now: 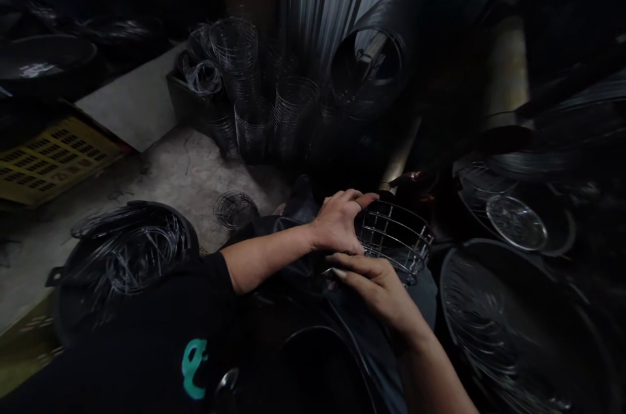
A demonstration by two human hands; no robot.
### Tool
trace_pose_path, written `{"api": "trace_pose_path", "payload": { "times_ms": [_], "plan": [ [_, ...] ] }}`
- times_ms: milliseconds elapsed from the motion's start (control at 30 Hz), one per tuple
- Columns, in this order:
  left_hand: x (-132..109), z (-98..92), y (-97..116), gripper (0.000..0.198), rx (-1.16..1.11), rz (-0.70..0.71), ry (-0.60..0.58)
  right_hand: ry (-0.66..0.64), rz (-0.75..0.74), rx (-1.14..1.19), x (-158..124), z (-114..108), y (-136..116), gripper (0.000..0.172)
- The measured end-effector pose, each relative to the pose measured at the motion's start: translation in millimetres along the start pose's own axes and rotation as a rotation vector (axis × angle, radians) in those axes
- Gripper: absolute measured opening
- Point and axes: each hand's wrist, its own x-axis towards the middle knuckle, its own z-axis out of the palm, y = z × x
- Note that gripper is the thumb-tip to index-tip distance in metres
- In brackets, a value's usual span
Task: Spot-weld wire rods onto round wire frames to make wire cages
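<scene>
A round basket of shiny wire lies tilted over my lap, near a metal rod of the machine. My left hand is closed on the basket's left side, thumb and fingers spanning its wires. Just below, my right hand points left with its fingers pressed together, close to the basket's lower edge. What its fingertips hold, if anything, is too dark to make out. The basket's left part is hidden behind my left hand.
Stacked wire baskets stand at the back. A tub of bent wires is on my left, a large dark tub on my right. A yellow crate sits at far left. One wire basket is on the floor.
</scene>
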Motion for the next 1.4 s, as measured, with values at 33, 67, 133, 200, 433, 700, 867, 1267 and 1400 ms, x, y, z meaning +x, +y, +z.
{"api": "trace_pose_path", "payload": {
  "times_ms": [33,67,133,200,433,700,867,1267,1400],
  "plan": [
    [-1.9,0.4,-1.2,0.1,0.001,-0.008,-0.005,0.015,0.02,0.011,-1.5,1.3,2.5,0.024],
    [-3.5,0.4,-2.8,0.099,0.007,-0.014,-0.003,0.034,0.048,0.028,-4.1,1.5,5.1,0.024],
    [-5.6,-0.7,-6.1,0.097,0.031,-0.017,0.006,0.078,0.087,0.078,-10.7,-0.8,9.8,0.024],
    [-6.3,-2.7,-8.6,0.095,0.051,-0.019,0.014,0.119,0.08,0.11,-16.9,-4.8,12.8,0.024],
    [-7.1,-6.6,-14.0,0.098,0.021,-0.034,0.024,0.166,0.058,0.116,-19.6,-11.1,12.9,0.027],
    [-8.8,-2.7,-22.6,0.101,0.035,-0.023,0.032,0.141,0.072,0.281,-17.5,-10.5,16.7,0.035],
    [-8.5,-0.8,-22.1,0.099,0.042,-0.025,0.028,0.158,0.103,0.281,-19.7,-12.3,12.7,0.036],
    [-10.0,0.4,-20.1,0.099,0.086,0.017,-0.003,0.184,-0.135,-0.543,-28.4,-22.7,7.4,0.025],
    [-9.7,0.2,-16.3,0.096,0.078,0.077,-0.02,0.257,-0.171,-0.665,-16.4,-45.3,6.3,0.026]
  ]
}}
